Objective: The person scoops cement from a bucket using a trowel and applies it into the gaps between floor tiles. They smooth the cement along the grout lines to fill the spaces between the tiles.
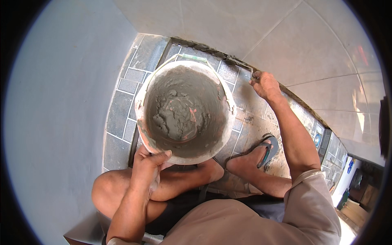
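Note:
A whitish bucket point(227, 139) with a wire handle and a pale green grip stands tilted before me. Grey wet mortar point(175, 116) lies in its bottom and smears its inner wall. My left hand point(148, 165) is closed on the near rim, thumb over the edge. Out to the right, my right hand point(265, 85) is closed round the handle of a trowel point(241, 63). Its thin blade lies along the mortar-filled gap point(204, 47) at the foot of the tiled wall. Most of the trowel's handle is hidden by my fingers.
A large beige tiled wall point(286, 41) rises on the far and right side, a plain grey wall point(65, 114) on the left. Grey paving tiles point(120, 112) cover the floor between. My sandalled foot point(265, 152) rests right of the bucket. Assorted items point(359, 192) stand at the far right.

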`<state>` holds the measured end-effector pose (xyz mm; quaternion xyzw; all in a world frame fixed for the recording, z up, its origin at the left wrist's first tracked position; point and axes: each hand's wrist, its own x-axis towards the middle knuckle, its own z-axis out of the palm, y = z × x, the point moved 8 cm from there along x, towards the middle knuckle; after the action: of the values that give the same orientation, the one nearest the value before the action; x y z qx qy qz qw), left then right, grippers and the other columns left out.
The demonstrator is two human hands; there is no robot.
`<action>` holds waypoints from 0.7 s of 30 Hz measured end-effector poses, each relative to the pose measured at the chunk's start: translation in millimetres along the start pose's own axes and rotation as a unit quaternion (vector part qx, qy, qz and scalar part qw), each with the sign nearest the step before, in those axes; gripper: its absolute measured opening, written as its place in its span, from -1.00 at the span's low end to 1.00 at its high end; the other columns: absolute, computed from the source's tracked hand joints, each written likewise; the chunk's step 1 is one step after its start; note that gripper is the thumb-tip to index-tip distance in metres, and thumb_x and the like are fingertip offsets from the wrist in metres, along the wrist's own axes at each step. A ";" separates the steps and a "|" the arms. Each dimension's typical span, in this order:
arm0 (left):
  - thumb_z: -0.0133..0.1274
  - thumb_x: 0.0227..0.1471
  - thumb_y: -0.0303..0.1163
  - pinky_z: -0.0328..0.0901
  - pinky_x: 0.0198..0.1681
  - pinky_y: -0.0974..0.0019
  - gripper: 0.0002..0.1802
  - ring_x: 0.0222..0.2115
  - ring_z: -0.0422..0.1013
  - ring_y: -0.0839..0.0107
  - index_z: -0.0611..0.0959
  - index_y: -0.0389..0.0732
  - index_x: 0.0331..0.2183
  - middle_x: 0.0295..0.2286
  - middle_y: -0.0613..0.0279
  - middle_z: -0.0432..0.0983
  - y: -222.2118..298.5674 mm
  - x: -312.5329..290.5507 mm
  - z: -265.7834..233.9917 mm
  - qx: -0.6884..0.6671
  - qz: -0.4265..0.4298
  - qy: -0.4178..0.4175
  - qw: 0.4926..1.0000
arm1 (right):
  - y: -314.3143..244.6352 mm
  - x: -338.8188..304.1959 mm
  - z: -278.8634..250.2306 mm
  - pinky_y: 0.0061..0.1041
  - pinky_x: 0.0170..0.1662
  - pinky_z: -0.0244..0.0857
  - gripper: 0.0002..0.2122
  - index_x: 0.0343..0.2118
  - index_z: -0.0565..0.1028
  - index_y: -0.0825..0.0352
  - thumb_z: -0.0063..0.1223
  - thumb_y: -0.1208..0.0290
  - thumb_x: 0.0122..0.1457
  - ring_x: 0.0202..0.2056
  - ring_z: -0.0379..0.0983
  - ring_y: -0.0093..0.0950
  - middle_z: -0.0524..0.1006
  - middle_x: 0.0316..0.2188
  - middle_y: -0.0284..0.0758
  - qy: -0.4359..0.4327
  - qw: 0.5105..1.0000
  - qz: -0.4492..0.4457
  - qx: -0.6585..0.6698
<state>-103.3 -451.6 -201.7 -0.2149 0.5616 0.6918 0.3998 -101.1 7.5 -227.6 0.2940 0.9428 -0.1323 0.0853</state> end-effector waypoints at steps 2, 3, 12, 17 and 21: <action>0.10 0.17 -0.72 0.60 0.04 0.05 -0.55 -0.05 0.63 0.22 0.59 -0.32 0.11 -0.04 0.02 0.65 -1.2 -1.8 -1.0 0.005 -0.003 0.005 1.000 | 3.5 -0.9 4.6 -0.08 0.02 0.49 -0.69 -0.05 0.67 0.30 0.28 0.24 0.22 -0.08 0.63 -0.01 0.69 -0.16 -0.02 0.028 0.999 -0.022 0.003; 0.10 0.17 -0.72 0.60 0.04 0.05 -0.55 -0.06 0.64 0.23 0.59 -0.31 0.11 -0.05 0.03 0.66 -0.7 -1.7 0.4 -0.001 -0.003 0.006 1.000 | 8.1 -11.7 7.7 -0.07 0.00 0.49 -0.67 -0.02 0.65 0.28 0.28 0.22 0.24 -0.10 0.63 -0.01 0.69 -0.17 -0.04 0.058 0.997 -0.040 -0.007; 0.14 0.17 -0.70 0.62 -0.03 0.15 -0.60 -0.10 0.65 0.27 0.61 -0.33 0.06 -0.09 0.03 0.68 -0.2 1.8 2.7 0.012 0.007 0.003 1.000 | 39.0 -19.3 51.0 -0.02 -0.03 0.48 -0.74 -0.04 0.62 0.18 0.23 0.21 0.27 -0.11 0.62 -0.02 0.68 -0.17 -0.08 -0.023 0.997 0.004 -0.069; 0.13 0.17 -0.71 0.62 -0.05 0.18 -0.59 -0.10 0.65 0.28 0.61 -0.32 0.06 -0.09 0.04 0.67 -3.1 0.3 0.3 0.020 0.008 0.011 1.000 | 43.4 -5.7 45.6 -0.04 -0.04 0.48 -0.71 -0.02 0.64 0.21 0.28 0.23 0.25 -0.09 0.61 0.01 0.68 -0.18 -0.05 0.002 0.999 0.022 -0.024; 0.13 0.15 -0.73 0.62 -0.03 0.17 -0.56 -0.10 0.64 0.26 0.60 -0.31 0.08 -0.09 0.05 0.67 -0.6 -3.1 6.9 0.001 0.011 0.002 1.000 | 37.8 -27.8 30.6 -0.06 0.01 0.48 -0.70 0.00 0.62 0.22 0.23 0.21 0.27 -0.02 0.60 -0.03 0.66 -0.08 -0.04 0.044 0.999 -0.018 -0.014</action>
<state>-100.0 -446.1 -197.9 -0.2104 0.5652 0.6951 0.3912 -54.2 13.4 -257.5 0.2813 0.9525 -0.1075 0.0452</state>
